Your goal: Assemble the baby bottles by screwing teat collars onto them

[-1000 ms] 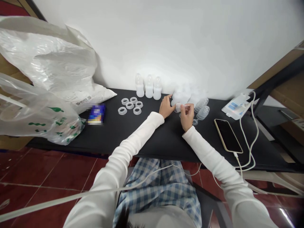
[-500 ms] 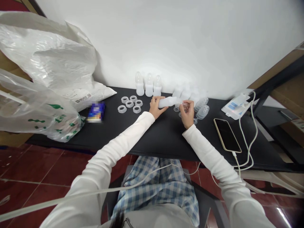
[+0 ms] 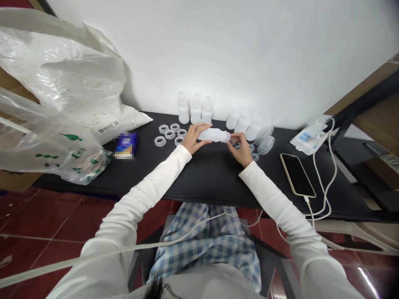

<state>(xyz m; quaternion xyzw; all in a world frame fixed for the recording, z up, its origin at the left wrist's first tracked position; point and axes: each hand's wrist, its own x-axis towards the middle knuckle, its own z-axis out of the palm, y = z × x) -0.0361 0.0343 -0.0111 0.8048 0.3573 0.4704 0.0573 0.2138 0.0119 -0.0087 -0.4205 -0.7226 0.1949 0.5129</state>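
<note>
Bottle (image 3: 215, 135) held sideways, well L of phone (image 3: 297, 175). L hand (image 3: 193, 139) wraps its base end; R hand (image 3: 241, 149) at neck, can't tell if pinching. Prob. light, stiffish plastic, maybe slick; best hold: mid-body.

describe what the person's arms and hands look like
The left sleeve and right sleeve are long, plain white and wrinkled into folds along the forearms, ending at the wrists. The left hand and right hand are bare, without gloves; no markings can be made out.
</note>
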